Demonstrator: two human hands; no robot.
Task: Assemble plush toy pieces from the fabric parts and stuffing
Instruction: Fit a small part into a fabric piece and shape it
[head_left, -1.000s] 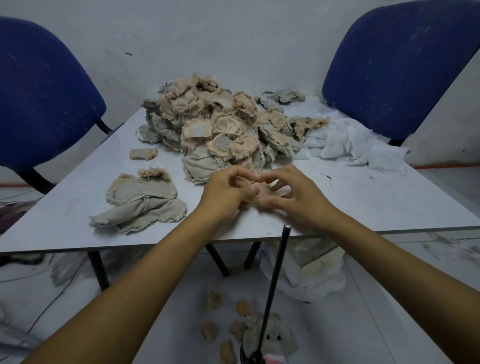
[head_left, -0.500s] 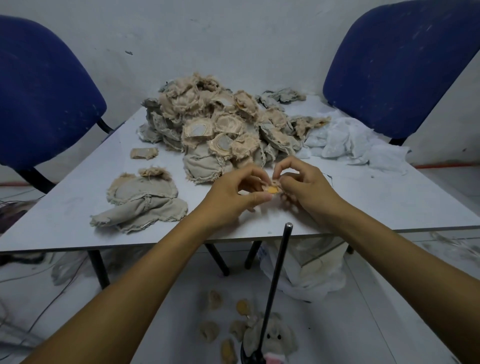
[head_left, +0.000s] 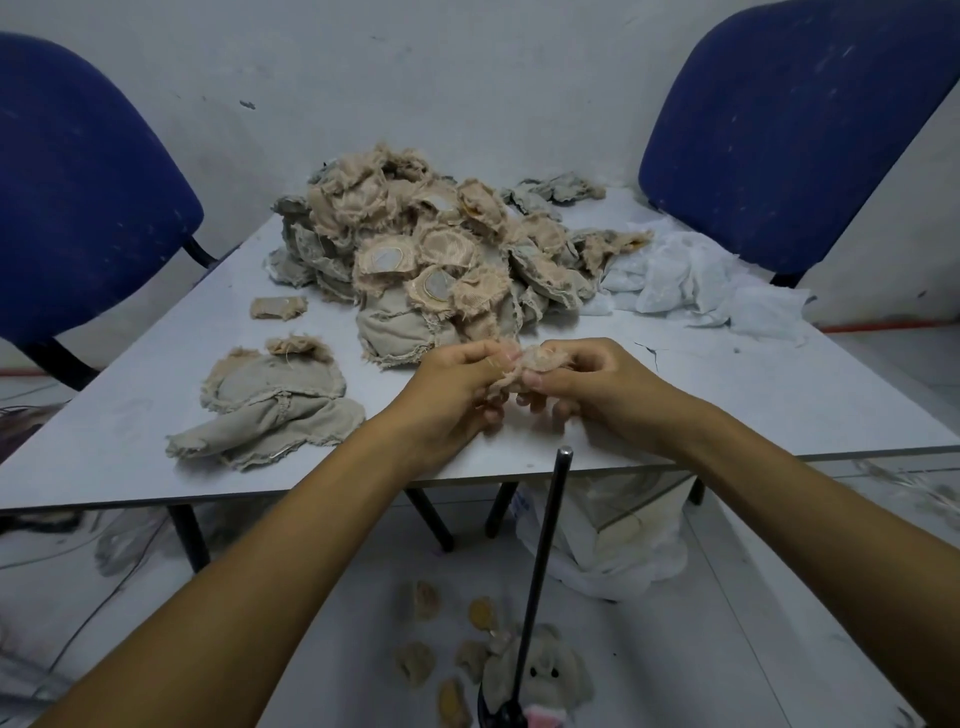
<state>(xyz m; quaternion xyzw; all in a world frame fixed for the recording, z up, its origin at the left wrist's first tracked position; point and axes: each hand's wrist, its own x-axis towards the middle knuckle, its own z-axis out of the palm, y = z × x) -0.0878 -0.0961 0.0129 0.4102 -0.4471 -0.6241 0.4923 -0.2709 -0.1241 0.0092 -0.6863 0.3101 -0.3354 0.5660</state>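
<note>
Both hands work one small frayed beige fabric piece (head_left: 537, 359) above the near edge of the pale grey table (head_left: 779, 405). The left hand (head_left: 457, 387) pinches its left end; the right hand (head_left: 587, 382) clamps thumb and fingertips on the rest. Apparently it is being turned or opened. Keep both grips close to the seam, pull evenly, and avoid tearing the frayed margin.
</note>
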